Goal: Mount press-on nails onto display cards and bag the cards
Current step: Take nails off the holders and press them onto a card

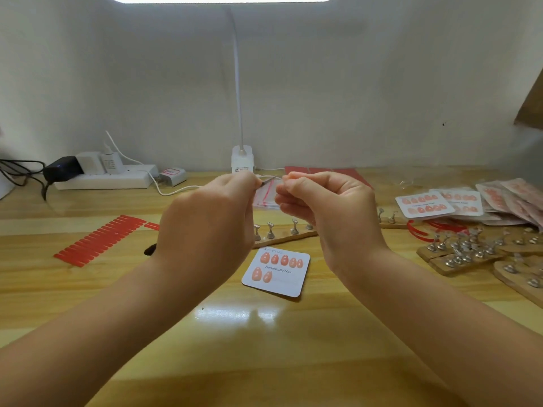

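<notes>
A white display card (289, 282) printed "Handmade Nail" lies on the table between my forearms, with several peach nails stuck on it. My left hand (211, 212) is raised above the table, pinching thin tweezers (268, 181) whose tip points right. My right hand (326, 201) is raised beside it, its fingertips closed on a small peach nail (289, 177) that meets the tweezers' tip. A wooden strip with metal nail stands (282, 230) lies just behind the card, partly hidden by my hands.
Red adhesive tab sheets (100, 240) lie at left. Clear zip bags (266, 198) sit behind my hands. Finished cards (424, 204) and bagged cards (511, 201) pile at right, above more wooden stands (470, 254). A power strip (105, 179) and lamp base (242, 160) stand at the back.
</notes>
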`<state>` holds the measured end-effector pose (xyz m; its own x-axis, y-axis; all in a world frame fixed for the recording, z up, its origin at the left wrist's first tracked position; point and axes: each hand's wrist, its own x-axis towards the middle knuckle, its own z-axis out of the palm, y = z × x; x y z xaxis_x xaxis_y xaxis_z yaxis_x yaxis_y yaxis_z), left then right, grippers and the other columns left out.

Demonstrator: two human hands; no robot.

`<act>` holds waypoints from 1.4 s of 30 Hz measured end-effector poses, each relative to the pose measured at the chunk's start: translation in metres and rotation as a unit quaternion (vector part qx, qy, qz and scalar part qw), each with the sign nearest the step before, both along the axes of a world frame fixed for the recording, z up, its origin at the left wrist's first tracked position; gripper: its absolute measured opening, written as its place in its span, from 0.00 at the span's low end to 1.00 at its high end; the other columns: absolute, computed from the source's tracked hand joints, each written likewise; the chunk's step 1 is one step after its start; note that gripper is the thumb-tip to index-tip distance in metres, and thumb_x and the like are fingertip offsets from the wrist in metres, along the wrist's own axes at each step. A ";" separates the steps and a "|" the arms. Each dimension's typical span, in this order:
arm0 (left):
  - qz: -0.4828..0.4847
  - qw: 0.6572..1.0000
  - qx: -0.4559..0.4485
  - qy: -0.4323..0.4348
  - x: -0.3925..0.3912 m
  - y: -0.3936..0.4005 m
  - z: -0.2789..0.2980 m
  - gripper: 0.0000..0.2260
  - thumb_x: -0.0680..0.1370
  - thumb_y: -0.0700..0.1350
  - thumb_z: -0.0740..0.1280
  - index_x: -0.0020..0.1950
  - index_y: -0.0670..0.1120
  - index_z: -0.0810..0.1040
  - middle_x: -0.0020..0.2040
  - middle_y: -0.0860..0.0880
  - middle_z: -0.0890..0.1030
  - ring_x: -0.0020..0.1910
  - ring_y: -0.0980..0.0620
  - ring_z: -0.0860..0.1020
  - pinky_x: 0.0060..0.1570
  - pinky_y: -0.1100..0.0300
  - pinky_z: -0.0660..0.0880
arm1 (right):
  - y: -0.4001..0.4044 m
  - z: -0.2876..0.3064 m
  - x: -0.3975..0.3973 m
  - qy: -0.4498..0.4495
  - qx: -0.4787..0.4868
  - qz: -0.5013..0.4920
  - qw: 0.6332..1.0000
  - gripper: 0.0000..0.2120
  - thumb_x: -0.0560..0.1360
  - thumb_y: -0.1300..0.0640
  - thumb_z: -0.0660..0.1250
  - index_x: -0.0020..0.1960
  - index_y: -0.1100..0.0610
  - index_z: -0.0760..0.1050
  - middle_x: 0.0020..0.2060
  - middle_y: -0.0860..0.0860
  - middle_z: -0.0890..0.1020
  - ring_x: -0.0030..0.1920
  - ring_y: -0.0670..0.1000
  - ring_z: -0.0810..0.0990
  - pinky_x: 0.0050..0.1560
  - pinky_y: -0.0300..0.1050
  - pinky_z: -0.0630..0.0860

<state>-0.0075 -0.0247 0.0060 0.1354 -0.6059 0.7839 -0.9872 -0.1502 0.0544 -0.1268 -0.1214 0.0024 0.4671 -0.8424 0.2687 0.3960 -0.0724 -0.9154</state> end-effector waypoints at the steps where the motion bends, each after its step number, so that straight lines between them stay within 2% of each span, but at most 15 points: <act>1: 0.008 1.000 -0.010 0.007 0.005 0.000 0.003 0.05 0.76 0.37 0.67 0.50 0.42 0.81 0.37 0.45 0.83 0.29 0.41 0.78 0.28 0.56 0.73 | -0.001 0.001 -0.001 -0.006 0.021 0.007 1.000 0.03 0.71 0.67 0.71 0.40 0.61 0.81 0.36 0.57 0.85 0.39 0.54 0.85 0.41 0.40 0.81; 6: -0.003 0.997 -0.040 0.061 0.021 -0.002 0.011 0.07 0.79 0.42 0.64 0.52 0.45 0.82 0.39 0.47 0.83 0.31 0.46 0.77 0.32 0.56 0.74 | -0.008 0.003 -0.001 -0.020 0.079 0.047 0.996 0.03 0.72 0.68 0.70 0.44 0.63 0.81 0.38 0.58 0.85 0.40 0.53 0.85 0.40 0.40 0.81; 9: 0.046 0.994 0.059 0.085 0.032 -0.009 0.000 0.10 0.81 0.44 0.60 0.54 0.48 0.81 0.43 0.49 0.83 0.39 0.45 0.79 0.37 0.53 0.76 | -0.010 -0.001 0.001 -0.018 0.083 0.060 0.995 0.03 0.73 0.67 0.70 0.46 0.63 0.80 0.37 0.57 0.85 0.39 0.52 0.85 0.40 0.39 0.80; 11: 0.121 0.975 0.174 0.072 0.043 -0.016 -0.010 0.11 0.81 0.43 0.57 0.52 0.50 0.79 0.45 0.50 0.81 0.43 0.46 0.78 0.40 0.52 0.77 | -0.012 -0.004 0.002 -0.005 0.081 0.060 0.995 0.02 0.73 0.67 0.70 0.46 0.63 0.80 0.37 0.56 0.85 0.40 0.52 0.85 0.41 0.39 0.81; 13: 0.164 0.956 0.237 0.059 0.049 -0.020 -0.021 0.10 0.81 0.43 0.57 0.52 0.51 0.78 0.45 0.50 0.80 0.44 0.46 0.77 0.38 0.55 0.75 | -0.013 -0.007 0.003 0.016 0.073 0.056 0.996 0.03 0.73 0.67 0.70 0.46 0.63 0.80 0.38 0.57 0.85 0.41 0.52 0.85 0.42 0.40 0.81; 20: 0.202 0.923 0.326 0.027 0.049 -0.025 -0.047 0.11 0.81 0.46 0.57 0.54 0.50 0.79 0.47 0.50 0.74 0.48 0.46 0.75 0.35 0.58 0.67 | -0.017 -0.010 0.003 0.072 0.031 0.042 0.996 0.04 0.73 0.65 0.71 0.48 0.61 0.80 0.44 0.60 0.85 0.45 0.55 0.85 0.46 0.42 0.82; 25: 0.216 0.902 0.373 0.029 0.046 -0.027 -0.045 0.16 0.82 0.55 0.54 0.55 0.50 0.80 0.47 0.51 0.75 0.47 0.49 0.72 0.39 0.57 0.68 | -0.018 -0.012 0.004 0.093 0.009 0.028 0.995 0.05 0.76 0.66 0.65 0.47 0.63 0.80 0.41 0.60 0.85 0.44 0.56 0.85 0.46 0.45 0.82; 27: 0.212 0.909 0.356 0.031 0.043 -0.027 -0.042 0.19 0.81 0.59 0.53 0.58 0.51 0.78 0.51 0.50 0.76 0.51 0.48 0.73 0.43 0.55 0.69 | -0.019 -0.013 0.004 0.087 0.018 0.038 0.995 0.05 0.77 0.66 0.65 0.48 0.63 0.80 0.41 0.59 0.85 0.43 0.55 0.85 0.44 0.44 0.82; 28: 0.193 0.924 0.326 0.044 0.041 -0.026 -0.041 0.19 0.81 0.60 0.54 0.61 0.51 0.76 0.54 0.50 0.76 0.53 0.49 0.73 0.45 0.55 0.70 | -0.019 -0.013 0.004 0.081 0.029 0.051 0.995 0.05 0.77 0.66 0.65 0.48 0.63 0.80 0.40 0.58 0.85 0.42 0.55 0.85 0.43 0.43 0.82; 30: 0.095 0.964 0.222 0.115 0.037 -0.025 -0.039 0.20 0.81 0.58 0.56 0.69 0.52 0.72 0.56 0.53 0.77 0.54 0.52 0.74 0.50 0.56 0.73 | -0.019 -0.014 0.004 0.071 0.046 0.080 0.993 0.04 0.77 0.65 0.66 0.49 0.63 0.80 0.41 0.58 0.85 0.43 0.54 0.85 0.42 0.41 0.81; 31: 0.025 0.972 0.161 0.169 0.034 -0.024 -0.037 0.19 0.80 0.56 0.58 0.69 0.52 0.72 0.55 0.54 0.78 0.52 0.56 0.75 0.50 0.59 0.74 | -0.019 -0.015 0.004 0.071 0.045 0.089 0.992 0.04 0.77 0.65 0.66 0.49 0.62 0.80 0.41 0.58 0.85 0.43 0.54 0.85 0.42 0.41 0.81; 33: -0.097 0.958 0.060 0.262 0.027 -0.022 -0.033 0.14 0.80 0.51 0.62 0.65 0.53 0.75 0.51 0.59 0.78 0.48 0.61 0.75 0.45 0.71 0.72 | -0.020 -0.017 0.004 0.074 0.033 0.097 0.992 0.04 0.77 0.64 0.67 0.50 0.62 0.79 0.42 0.57 0.86 0.43 0.53 0.85 0.42 0.40 0.80; 35: -0.157 0.938 0.018 0.310 0.022 -0.021 -0.030 0.11 0.79 0.48 0.65 0.61 0.55 0.76 0.49 0.62 0.78 0.46 0.64 0.76 0.43 0.74 0.71 | -0.019 -0.017 0.005 0.079 0.031 0.105 0.991 0.04 0.77 0.64 0.67 0.50 0.61 0.79 0.41 0.57 0.86 0.42 0.52 0.85 0.41 0.40 0.80; 37: -0.185 0.927 0.013 0.325 0.019 -0.020 -0.030 0.10 0.78 0.46 0.66 0.58 0.56 0.77 0.49 0.60 0.79 0.45 0.63 0.77 0.43 0.72 0.73 | -0.018 -0.016 0.006 0.073 0.062 0.121 0.988 0.03 0.77 0.63 0.67 0.48 0.60 0.80 0.38 0.55 0.85 0.37 0.50 0.84 0.36 0.39 0.79; 42: -0.214 0.934 -0.023 0.285 0.018 -0.018 -0.028 0.09 0.75 0.43 0.70 0.54 0.53 0.81 0.47 0.54 0.82 0.44 0.55 0.79 0.42 0.66 0.74 | -0.018 -0.014 0.006 0.080 0.134 0.156 0.975 0.04 0.75 0.62 0.68 0.41 0.60 0.79 0.27 0.50 0.79 0.26 0.46 0.76 0.26 0.36 0.72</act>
